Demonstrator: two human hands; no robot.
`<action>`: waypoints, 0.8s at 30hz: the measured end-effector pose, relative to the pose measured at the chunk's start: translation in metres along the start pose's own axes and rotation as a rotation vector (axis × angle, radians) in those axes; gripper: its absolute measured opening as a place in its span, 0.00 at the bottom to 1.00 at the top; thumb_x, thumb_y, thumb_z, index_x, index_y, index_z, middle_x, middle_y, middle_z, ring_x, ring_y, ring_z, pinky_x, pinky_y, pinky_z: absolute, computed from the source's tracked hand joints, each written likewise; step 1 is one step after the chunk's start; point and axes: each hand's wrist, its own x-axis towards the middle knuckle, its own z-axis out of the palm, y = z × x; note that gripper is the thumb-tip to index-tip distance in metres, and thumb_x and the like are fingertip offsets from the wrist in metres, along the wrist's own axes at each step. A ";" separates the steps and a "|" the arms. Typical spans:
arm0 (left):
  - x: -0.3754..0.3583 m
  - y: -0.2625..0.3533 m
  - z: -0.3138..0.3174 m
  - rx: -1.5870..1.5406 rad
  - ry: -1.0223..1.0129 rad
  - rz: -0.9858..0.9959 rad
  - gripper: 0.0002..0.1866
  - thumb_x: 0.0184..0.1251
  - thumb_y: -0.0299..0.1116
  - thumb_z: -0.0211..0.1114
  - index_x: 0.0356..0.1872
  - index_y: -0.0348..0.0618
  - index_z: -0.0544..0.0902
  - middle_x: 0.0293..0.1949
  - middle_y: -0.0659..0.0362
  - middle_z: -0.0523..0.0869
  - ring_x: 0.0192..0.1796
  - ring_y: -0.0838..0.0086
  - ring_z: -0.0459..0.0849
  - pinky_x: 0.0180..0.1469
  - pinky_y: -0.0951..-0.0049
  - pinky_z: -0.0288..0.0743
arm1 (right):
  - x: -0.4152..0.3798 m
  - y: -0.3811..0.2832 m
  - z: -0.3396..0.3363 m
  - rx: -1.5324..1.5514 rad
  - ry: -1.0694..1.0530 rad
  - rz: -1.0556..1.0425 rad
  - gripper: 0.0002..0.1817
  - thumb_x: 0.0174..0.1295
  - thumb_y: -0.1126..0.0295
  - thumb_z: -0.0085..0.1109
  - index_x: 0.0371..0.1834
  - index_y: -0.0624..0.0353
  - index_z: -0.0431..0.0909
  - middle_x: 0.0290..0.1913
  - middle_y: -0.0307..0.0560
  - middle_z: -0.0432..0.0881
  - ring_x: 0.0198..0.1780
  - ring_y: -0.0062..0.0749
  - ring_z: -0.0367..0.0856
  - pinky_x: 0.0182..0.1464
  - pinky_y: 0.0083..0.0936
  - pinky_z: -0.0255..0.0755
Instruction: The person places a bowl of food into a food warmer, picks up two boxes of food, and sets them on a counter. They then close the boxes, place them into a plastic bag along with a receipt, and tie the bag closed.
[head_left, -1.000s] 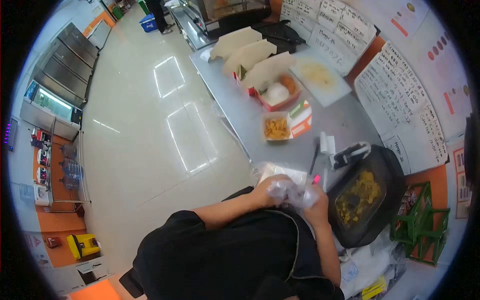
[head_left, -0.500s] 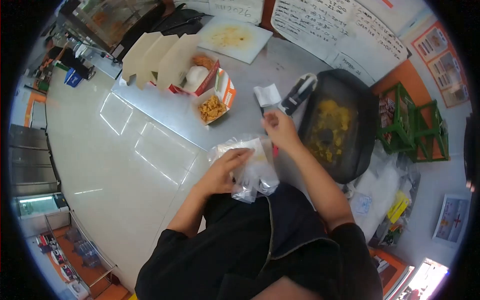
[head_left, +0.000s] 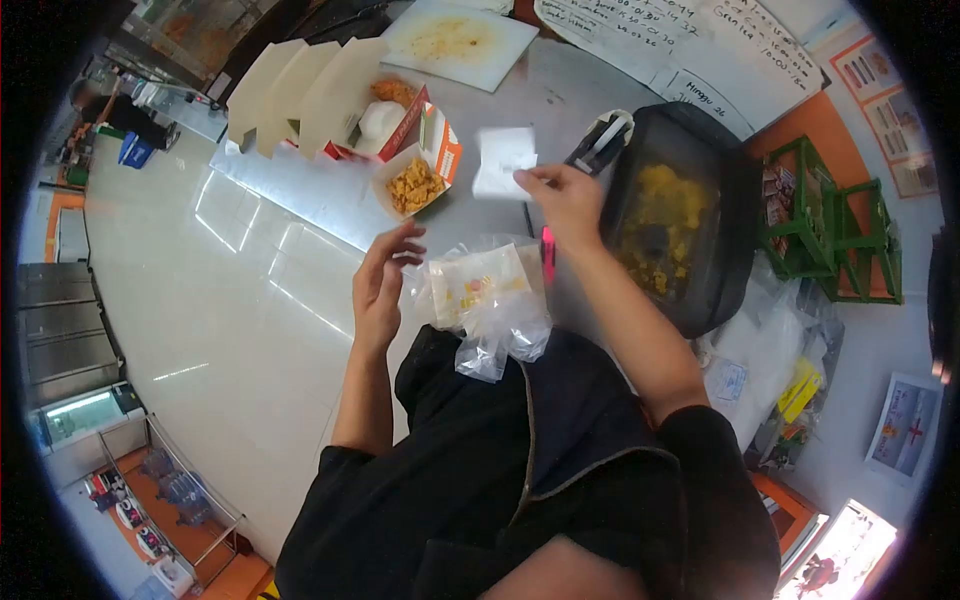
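Observation:
My right hand (head_left: 568,200) pinches the lower right edge of a small white paper slip (head_left: 504,163) over the metal table. Fingers apart and holding nothing, my left hand (head_left: 385,275) is raised just left of a clear plastic bag. The bag (head_left: 497,320), with a flat pale packet (head_left: 480,280) in or on it, lies at the table's near edge against my front. Beyond my left hand stands a small open carton of fried pieces (head_left: 415,187). Beside it is an open box (head_left: 378,125) with rice and fried chicken.
A black tray (head_left: 680,220) with yellow bits stands right of my right hand, near green baskets (head_left: 820,220). A stained white cutting board (head_left: 458,42) lies at the back. A person (head_left: 125,115) is far left.
My right hand has taken hold of the paper slip, which now lies further left and is turned. My left hand has left the bag, moved left and forward, and opened.

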 end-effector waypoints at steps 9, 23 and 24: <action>0.055 0.021 0.054 -0.445 -0.295 -0.122 0.44 0.66 0.55 0.74 0.74 0.34 0.72 0.63 0.49 0.84 0.57 0.64 0.86 0.62 0.65 0.77 | -0.079 -0.060 -0.026 -0.067 -0.203 -0.455 0.16 0.58 0.81 0.72 0.50 0.62 0.85 0.44 0.41 0.85 0.48 0.24 0.81 0.53 0.26 0.75; 0.035 0.041 0.081 0.015 -0.161 0.079 0.21 0.87 0.40 0.52 0.66 0.37 0.82 0.42 0.59 0.93 0.42 0.86 0.82 0.47 0.78 0.78 | -0.103 -0.076 -0.028 -0.494 -0.202 -0.189 0.15 0.53 0.65 0.81 0.39 0.63 0.90 0.43 0.49 0.83 0.45 0.38 0.82 0.50 0.30 0.75; 0.035 0.037 0.078 0.049 -0.144 0.035 0.21 0.86 0.41 0.53 0.65 0.36 0.83 0.40 0.60 0.92 0.41 0.86 0.81 0.46 0.79 0.77 | -0.103 -0.077 -0.027 -0.496 -0.210 -0.190 0.15 0.53 0.65 0.81 0.39 0.63 0.90 0.43 0.49 0.83 0.45 0.38 0.82 0.50 0.30 0.75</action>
